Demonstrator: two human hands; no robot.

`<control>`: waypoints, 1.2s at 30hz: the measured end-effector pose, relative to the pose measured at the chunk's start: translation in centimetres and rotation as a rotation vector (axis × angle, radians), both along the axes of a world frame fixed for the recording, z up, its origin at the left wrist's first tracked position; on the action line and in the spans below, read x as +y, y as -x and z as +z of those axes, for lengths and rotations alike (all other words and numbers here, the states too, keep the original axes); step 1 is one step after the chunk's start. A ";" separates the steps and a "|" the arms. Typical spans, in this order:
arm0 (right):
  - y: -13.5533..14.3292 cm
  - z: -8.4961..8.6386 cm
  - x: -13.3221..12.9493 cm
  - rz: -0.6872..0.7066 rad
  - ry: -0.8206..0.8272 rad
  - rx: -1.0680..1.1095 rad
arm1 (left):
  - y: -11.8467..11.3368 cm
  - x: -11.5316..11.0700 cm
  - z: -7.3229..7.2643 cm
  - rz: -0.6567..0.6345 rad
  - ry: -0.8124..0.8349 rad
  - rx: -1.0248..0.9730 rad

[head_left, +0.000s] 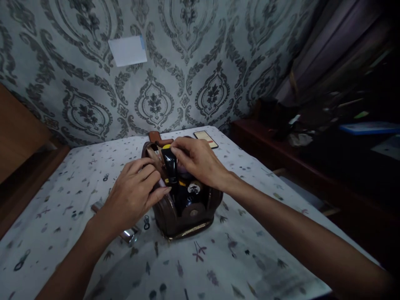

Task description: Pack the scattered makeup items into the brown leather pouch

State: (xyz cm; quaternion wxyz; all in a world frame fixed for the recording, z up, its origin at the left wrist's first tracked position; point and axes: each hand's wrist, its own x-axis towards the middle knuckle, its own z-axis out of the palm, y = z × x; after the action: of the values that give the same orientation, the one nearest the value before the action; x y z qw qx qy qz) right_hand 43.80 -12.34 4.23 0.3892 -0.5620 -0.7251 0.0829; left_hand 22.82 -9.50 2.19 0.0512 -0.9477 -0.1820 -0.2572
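A brown zippered bag (184, 227) stands open on the patterned white sheet, with dark items and a round pale-topped item (194, 188) inside. My right hand (198, 160) reaches over the bag from the right, its thumb and fingers closed on the yellow end of a black tube (170, 166), which hangs upright in the bag's opening. At the bag's left side is my left hand (134, 191), its fingers curled over the rim and its thumb pointing inward. Whether those fingers grip the rim or something inside is partly hidden.
A shiny cylinder (128, 235) lies left of the bag, partly behind my left forearm. Behind the bag are a brown object (154, 136) and a phone (206, 138) with a lit screen. The patterned wall (184, 100) rises beyond; dark red furniture (262, 133) stands at right.
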 end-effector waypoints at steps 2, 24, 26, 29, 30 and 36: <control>0.2 -0.3 -0.1 0.039 0.023 0.002 | 0.0 0.0 0.0 0.002 0.003 0.006; 0.2 -0.9 0.7 0.049 0.233 -0.188 | -0.4 0.0 -0.3 0.004 -0.059 -0.020; 0.2 -1.1 0.7 0.059 0.237 -0.190 | -0.4 0.0 -0.3 0.002 -0.063 -0.016; 0.1 -1.3 0.7 0.080 0.250 -0.200 | -0.4 0.0 -0.3 0.001 -0.077 -0.019; 0.1 -1.3 0.7 0.086 0.255 -0.203 | -0.4 0.0 -0.4 0.001 -0.082 -0.023; -0.2 -1.5 0.5 0.111 0.257 -0.203 | -0.4 0.0 -0.4 -0.003 -0.124 -0.022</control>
State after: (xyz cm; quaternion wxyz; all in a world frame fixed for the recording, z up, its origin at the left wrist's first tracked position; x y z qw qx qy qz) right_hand 43.96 -11.86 2.78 0.2339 -0.5716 -0.7741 0.1391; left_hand 23.24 -9.47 1.78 0.1073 -0.9402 -0.1647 -0.2783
